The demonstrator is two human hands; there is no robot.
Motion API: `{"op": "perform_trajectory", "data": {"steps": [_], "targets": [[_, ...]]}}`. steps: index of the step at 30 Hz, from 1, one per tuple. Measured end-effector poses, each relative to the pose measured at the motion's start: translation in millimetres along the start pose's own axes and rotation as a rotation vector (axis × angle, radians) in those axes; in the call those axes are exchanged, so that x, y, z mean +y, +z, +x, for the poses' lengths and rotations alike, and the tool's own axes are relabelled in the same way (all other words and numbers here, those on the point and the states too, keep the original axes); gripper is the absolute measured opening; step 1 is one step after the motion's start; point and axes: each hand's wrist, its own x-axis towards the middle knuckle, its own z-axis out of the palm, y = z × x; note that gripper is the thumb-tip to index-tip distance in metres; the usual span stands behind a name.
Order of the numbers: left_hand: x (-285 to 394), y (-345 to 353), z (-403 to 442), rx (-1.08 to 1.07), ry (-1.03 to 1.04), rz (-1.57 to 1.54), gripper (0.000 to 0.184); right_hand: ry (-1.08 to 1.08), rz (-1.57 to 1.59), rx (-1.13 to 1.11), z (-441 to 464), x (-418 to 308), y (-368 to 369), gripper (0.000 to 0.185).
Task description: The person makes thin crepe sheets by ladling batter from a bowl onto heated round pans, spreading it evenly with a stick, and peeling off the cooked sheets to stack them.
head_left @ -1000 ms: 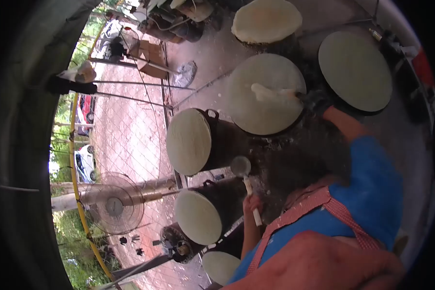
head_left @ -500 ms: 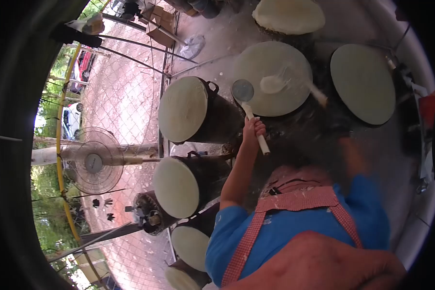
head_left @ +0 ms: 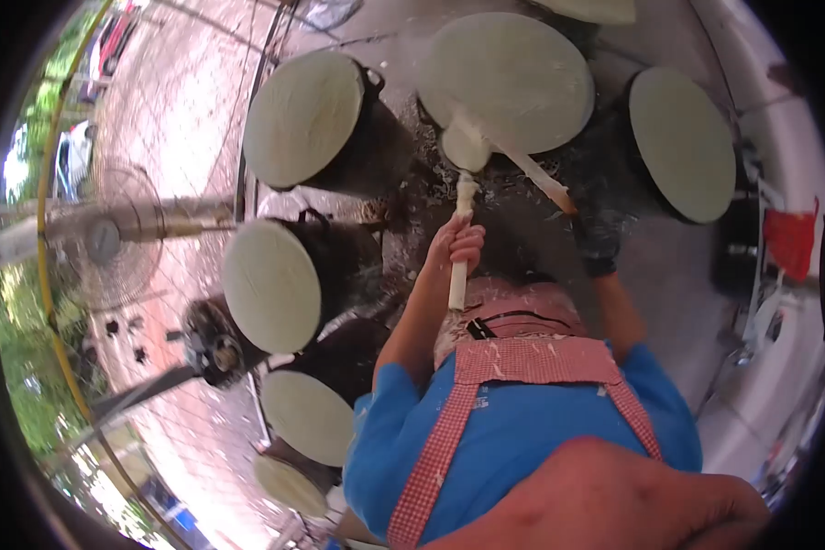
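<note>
Toward the left edge, a round wire-caged fan (head_left: 104,240) beside a thick pale post (head_left: 185,218), with a yellow pole (head_left: 44,247) curving past, green foliage (head_left: 23,335) farther out, and small dark shapes (head_left: 137,355) just below the fan, too small to identify. Toward the upper left, a wire fence (head_left: 197,69) across sunlit ground (head_left: 160,101), a white car (head_left: 73,156) and a red vehicle (head_left: 115,38) out beyond, plus a crumpled clear plastic bag (head_left: 332,12) near the top edge. At the far right, a bright red cloth-like item (head_left: 790,240) hanging beside pale surfaces, above grey floor (head_left: 674,302).
</note>
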Motion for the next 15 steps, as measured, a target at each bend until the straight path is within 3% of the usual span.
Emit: {"op": "perform_trajectory", "data": {"steps": [3,5,8,10,11,13,15], "targets": [[-9,-4,-8,-0.093,-0.034,-0.123,0.031,0.034,0.095,-0.091,-14,15,26,0.029],[-12,-2,-10,-0.195,-0.018,-0.123,0.031,0.154,0.042,-0.386,-11,16,27,0.033],[-23,-10,-28,-0.209,0.117,-0.051,0.027,0.087,0.08,-0.398,-11,41,48,0.031],[-29,-21,-44,-0.219,0.269,0.068,0.02,0.084,0.248,-0.228,10,44,60,0.027],[-32,-28,-53,-0.225,0.35,0.223,0.016,0.046,0.275,-0.235,25,51,75,0.027],[-39,-34,-69,-0.135,0.501,0.436,0.008,0.182,0.661,-0.375,46,51,95,0.03],[-32,-49,-79,-0.154,0.485,0.266,0.008,0.126,0.557,-0.452,82,14,88,0.032]]}}
